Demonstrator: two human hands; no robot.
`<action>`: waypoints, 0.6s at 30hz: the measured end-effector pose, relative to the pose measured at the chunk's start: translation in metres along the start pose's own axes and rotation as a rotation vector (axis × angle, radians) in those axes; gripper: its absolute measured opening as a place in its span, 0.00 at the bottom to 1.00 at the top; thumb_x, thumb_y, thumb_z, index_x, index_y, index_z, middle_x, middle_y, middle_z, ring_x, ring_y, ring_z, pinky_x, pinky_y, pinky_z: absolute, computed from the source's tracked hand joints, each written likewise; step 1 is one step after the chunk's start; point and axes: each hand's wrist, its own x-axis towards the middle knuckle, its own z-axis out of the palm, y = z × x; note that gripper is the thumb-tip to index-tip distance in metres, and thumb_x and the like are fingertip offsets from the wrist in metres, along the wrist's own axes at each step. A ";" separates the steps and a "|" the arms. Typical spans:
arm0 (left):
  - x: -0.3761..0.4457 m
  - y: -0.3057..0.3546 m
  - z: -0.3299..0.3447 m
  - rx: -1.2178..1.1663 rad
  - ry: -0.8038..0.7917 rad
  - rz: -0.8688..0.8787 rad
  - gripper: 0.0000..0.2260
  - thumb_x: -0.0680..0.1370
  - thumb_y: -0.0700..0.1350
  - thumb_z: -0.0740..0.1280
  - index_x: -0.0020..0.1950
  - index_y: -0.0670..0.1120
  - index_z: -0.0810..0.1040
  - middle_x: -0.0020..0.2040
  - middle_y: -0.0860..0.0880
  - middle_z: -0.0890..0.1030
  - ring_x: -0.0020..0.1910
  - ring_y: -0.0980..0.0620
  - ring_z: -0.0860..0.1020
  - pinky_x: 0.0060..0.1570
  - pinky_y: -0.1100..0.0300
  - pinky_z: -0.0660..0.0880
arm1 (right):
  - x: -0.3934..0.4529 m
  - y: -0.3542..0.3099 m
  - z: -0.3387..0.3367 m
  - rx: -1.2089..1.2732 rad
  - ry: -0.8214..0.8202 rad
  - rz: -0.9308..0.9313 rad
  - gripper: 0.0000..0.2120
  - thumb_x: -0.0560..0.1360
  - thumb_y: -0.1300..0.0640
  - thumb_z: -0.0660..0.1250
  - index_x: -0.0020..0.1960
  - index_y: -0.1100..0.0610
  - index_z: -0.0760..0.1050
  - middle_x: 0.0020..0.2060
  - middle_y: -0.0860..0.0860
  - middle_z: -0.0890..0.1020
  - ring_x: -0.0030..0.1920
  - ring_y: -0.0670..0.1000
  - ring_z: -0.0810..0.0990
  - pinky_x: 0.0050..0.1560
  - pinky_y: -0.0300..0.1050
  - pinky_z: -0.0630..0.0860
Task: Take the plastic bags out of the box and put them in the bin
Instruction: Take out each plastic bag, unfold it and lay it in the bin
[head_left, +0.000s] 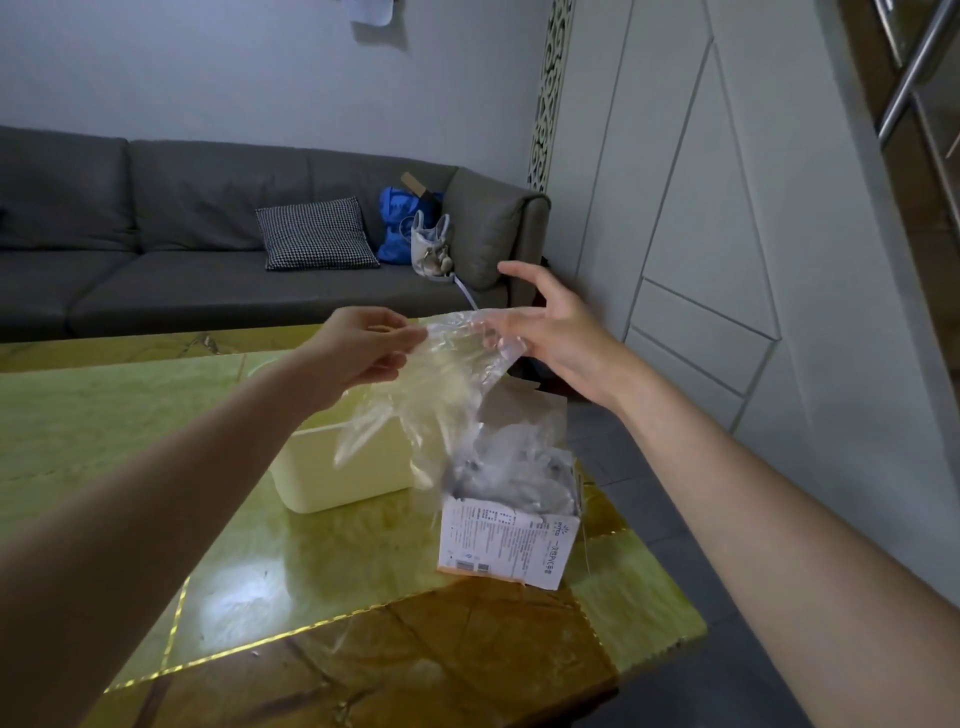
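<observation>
Head view shows a white box standing on the green surface, near its right edge, with its top open and a heap of clear plastic bags filling it up to the rim. Just left of the box, and a little behind it, stands a cream bin; its inside is hidden by the left forearm and by the plastic, so I cannot tell what is in it. One bag is held in the air above the bin and the box, and its lower part hangs down to the heap. The left hand makes a closed grip: thumb and curled fingers pinch the bag's upper left edge. The right hand is raised at the same height, palm turned left, fingers straight and spread; its fingers touch the bag's upper right edge without clasping it. Behind the surface is a grey sofa.
</observation>
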 end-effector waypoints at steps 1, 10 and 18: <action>0.000 0.003 -0.002 0.049 0.020 0.051 0.04 0.74 0.44 0.69 0.43 0.44 0.77 0.36 0.49 0.77 0.32 0.55 0.74 0.27 0.71 0.75 | 0.004 -0.003 0.002 -0.015 0.008 -0.004 0.18 0.74 0.62 0.69 0.56 0.44 0.70 0.47 0.61 0.83 0.42 0.53 0.81 0.50 0.50 0.77; 0.020 -0.015 -0.049 0.061 0.344 0.031 0.09 0.76 0.41 0.67 0.51 0.36 0.76 0.36 0.45 0.77 0.28 0.54 0.75 0.21 0.69 0.73 | 0.038 -0.020 0.002 -0.260 0.323 -0.085 0.16 0.74 0.72 0.60 0.39 0.56 0.80 0.41 0.54 0.83 0.36 0.47 0.79 0.43 0.39 0.77; 0.016 0.005 -0.021 0.403 -0.057 0.258 0.51 0.65 0.57 0.75 0.76 0.50 0.45 0.73 0.47 0.62 0.72 0.46 0.62 0.67 0.51 0.64 | 0.062 -0.039 0.066 -0.532 -0.007 -0.191 0.14 0.77 0.66 0.61 0.61 0.62 0.78 0.52 0.54 0.83 0.51 0.49 0.80 0.56 0.42 0.76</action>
